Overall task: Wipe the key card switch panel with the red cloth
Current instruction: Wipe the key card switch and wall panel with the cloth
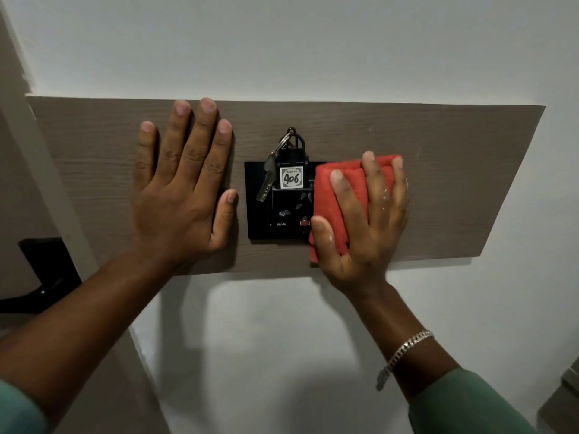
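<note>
Switch panel: black key card switch panel (260, 227) mounted on a wood-grain board (407, 183), roughly centre of board. Right edge hidden under the cloth.
Board: horizontal, fixed to a white wall (282, 42).
Key tag: black fob (292, 170) slotted into top of panel, white label reading "406". Metal key (266, 181) hanging off a ring at the fob's left, lying over the panel face.
Panel markings: "HI-FI" print low on the face, small red indicator (304, 222) just beside the cloth edge.
Red cloth: folded red cloth (329, 211) pressed flat against right part of panel and adjacent board, top fold showing above the fingertips.
Right hand: right hand (366, 227) spread over the cloth, fingers draped across it, thumb at the cloth's lower left edge by the panel. Gripping and pressing cloth to the surface.
Left hand: left hand (185, 186) flat on the board, fingers extended and slightly splayed, holding nothing. Thumb tip just beside panel's left edge, contact with panel unclear.
Hand spacing: apart, one either side of the fob.
Wrist: silver chain bracelet (404, 352) on right wrist, green sleeve (463, 402) below it.
Lower left: dark door handle (40, 277), partly cut off by the left forearm.
</note>
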The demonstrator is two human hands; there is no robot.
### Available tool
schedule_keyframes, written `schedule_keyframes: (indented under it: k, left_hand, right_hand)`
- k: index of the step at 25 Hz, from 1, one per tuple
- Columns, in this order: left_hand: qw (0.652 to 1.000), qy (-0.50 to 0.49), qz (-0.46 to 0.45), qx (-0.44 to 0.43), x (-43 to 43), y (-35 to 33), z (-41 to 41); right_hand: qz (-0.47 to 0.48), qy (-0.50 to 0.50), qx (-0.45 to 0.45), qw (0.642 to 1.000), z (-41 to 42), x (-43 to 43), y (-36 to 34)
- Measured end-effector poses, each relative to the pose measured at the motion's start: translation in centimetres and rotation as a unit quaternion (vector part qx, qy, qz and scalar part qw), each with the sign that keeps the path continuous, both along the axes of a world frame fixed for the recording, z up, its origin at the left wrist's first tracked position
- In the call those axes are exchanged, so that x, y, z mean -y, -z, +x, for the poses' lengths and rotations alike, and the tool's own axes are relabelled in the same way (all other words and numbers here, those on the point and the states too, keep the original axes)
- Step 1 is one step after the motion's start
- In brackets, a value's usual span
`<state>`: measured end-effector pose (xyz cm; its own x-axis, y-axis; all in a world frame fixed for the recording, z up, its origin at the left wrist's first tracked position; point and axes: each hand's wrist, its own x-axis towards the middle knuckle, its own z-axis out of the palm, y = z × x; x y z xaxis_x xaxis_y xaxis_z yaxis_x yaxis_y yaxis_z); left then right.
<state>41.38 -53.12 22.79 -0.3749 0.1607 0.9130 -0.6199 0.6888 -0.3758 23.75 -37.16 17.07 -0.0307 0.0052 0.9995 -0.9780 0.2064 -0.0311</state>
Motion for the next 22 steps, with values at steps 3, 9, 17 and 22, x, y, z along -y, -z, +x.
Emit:
schedule_keyframes:
  k: [3, 9, 17, 22]
  left_hand:
    - [1.0, 0.0, 0.002, 0.002, 0.0, 0.1, 0.0]
    - [1.0, 0.004, 0.002, -0.004, -0.1, 0.0, 0.0]
    - [1.0, 0.017, 0.001, -0.002, -0.1, 0.0, 0.0]
    - [1.0, 0.015, 0.011, 0.002, -0.1, -0.1, 0.3]
  right_hand:
    - [0.01, 0.01, 0.005, 1.0, -0.9, -1.2, 0.5]
    - [0.005, 0.014, -0.014, 1.0, 0.3, 0.0, 0.2]
    - [0.031, 0.011, -0.004, 0.999, -0.3, -0.5, 1.4]
    - [0.12, -0.003, -0.03, 0.992, -2.9, -3.6, 3.7]
